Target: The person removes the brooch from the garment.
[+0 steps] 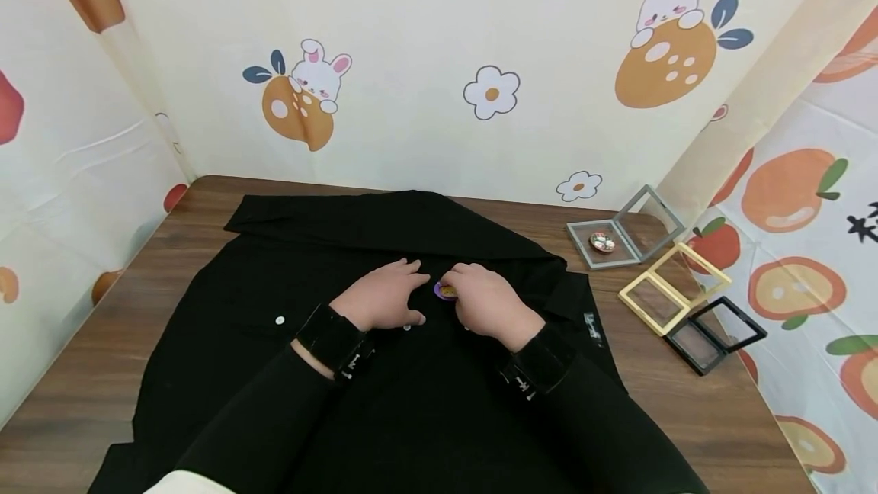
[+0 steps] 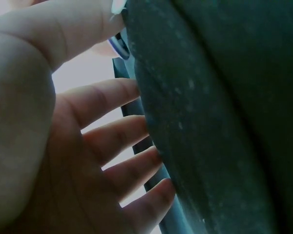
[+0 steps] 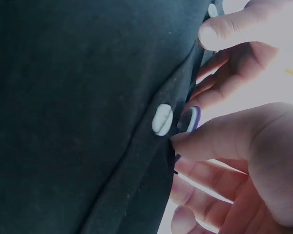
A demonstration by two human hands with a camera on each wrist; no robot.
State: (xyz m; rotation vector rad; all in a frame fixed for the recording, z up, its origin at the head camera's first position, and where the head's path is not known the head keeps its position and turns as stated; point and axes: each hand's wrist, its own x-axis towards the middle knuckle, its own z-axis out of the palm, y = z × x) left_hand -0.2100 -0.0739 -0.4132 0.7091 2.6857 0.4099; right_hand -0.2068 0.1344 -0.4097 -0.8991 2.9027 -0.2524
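Observation:
A black buttoned shirt [image 1: 226,326] lies spread on the wooden table under both hands. My right hand [image 1: 490,303] pinches a small round badge with a purple rim [image 1: 447,292] just above the cloth. The badge [image 3: 194,118] shows edge-on in the right wrist view, beside the thumb and near a white button [image 3: 162,120]. To its left, my left hand [image 1: 384,296] has its fingers spread, their tips on the shirt. In the left wrist view those fingers [image 2: 112,134] touch the cloth, and only a bit of the badge's rim [image 2: 119,48] shows.
Three hinged display frames stand or lie at the right: a grey one [image 1: 581,226] with another round badge [image 1: 602,242] in it, a yellow one [image 1: 652,316] and a black one [image 1: 693,355]. A printed curtain [image 1: 411,44] hangs behind the table [image 1: 727,418].

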